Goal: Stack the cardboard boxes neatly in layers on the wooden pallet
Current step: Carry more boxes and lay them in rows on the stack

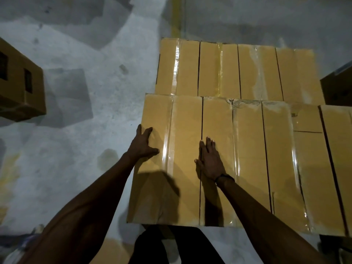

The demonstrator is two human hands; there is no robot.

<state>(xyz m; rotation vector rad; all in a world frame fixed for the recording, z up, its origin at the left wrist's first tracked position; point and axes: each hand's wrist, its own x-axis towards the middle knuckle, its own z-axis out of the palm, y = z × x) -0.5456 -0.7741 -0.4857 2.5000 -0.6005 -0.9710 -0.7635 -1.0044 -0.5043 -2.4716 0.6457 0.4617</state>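
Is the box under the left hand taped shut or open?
Shut: the leftmost near box has flat flaps, with clear tape along its seam.

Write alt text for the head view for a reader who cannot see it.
Both hands lie flat on top of taped cardboard boxes: the left hand at the left edge of the nearest box, the right hand at its seam with the next box. A second row of boxes lies beyond, and a separate box sits on the concrete floor at left.

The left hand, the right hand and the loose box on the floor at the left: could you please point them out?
left hand [142, 144]: head view, back of the hand.
right hand [209, 161]: head view, back of the hand.
loose box [21, 86]: head view, its side face.
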